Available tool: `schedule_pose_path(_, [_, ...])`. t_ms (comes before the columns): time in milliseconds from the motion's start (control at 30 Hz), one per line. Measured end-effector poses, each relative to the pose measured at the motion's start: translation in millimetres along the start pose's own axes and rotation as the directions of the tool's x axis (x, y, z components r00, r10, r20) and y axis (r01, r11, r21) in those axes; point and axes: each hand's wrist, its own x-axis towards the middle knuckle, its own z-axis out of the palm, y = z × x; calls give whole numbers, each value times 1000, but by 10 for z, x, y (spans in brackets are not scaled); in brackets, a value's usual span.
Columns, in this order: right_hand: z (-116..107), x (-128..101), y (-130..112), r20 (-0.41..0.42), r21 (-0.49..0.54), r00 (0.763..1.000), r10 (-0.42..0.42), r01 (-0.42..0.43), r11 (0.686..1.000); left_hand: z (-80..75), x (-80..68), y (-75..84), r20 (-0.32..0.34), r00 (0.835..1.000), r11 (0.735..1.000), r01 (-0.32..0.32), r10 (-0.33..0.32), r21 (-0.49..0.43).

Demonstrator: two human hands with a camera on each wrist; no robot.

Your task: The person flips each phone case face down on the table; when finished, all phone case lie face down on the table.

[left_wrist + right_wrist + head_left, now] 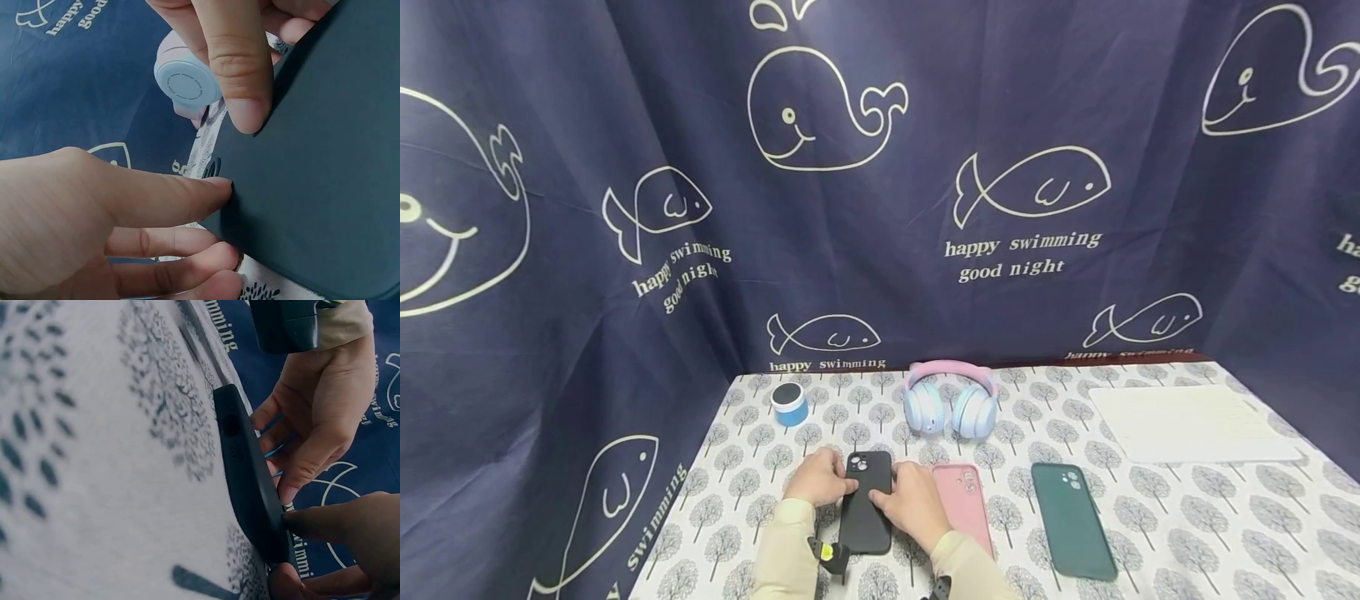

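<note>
A black phone point(867, 504) lies on the tree-patterned tablecloth point(1187, 533), camera end away from me. My left hand point(826, 482) grips its left edge near the top, and my right hand point(901, 498) holds its right edge with the thumb on the back. The left wrist view shows my left hand point(200, 195) with its fingertips against the edge of the phone point(325, 169), and the right thumb point(240, 81) pressing from above. In the right wrist view the phone point(250, 475) shows edge-on, tilted up off the cloth, between my left hand point(315, 419) and my right hand point(334, 522).
A pink phone case point(964, 504) lies just right of the phone, and a dark green case point(1072, 521) further right. Behind stand blue-and-pink headphones point(951, 402), a small blue round speaker point(790, 404) and a flat white pad point(1191, 422). A dark whale-print curtain point(550, 275) walls the table.
</note>
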Motion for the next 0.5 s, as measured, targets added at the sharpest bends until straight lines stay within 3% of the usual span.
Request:
schedule_pose_path(133, [-20, -17, 9, 22, 23, 1000, 7, -8, 1000, 20, -5, 4, -1, 1000, 999, 7, -7, 32])
schedule_pose_path(267, [-123, 6, -21, 70, 34, 998, -5, 3, 999, -20, 3, 82, -46, 999, 994, 14, -9, 107])
schedule_pose_path(367, [-312, 18, -70, 69, -11, 998, -13, 13, 1000, -87, -6, 252, -93, 995, 994, -10, 20, 108])
schedule_pose_path(500, [-623, -27, -80, 4, -71, 1000, -4, 4, 997, -93, -53, 548, -105, 987, 992, -115, 121, 56])
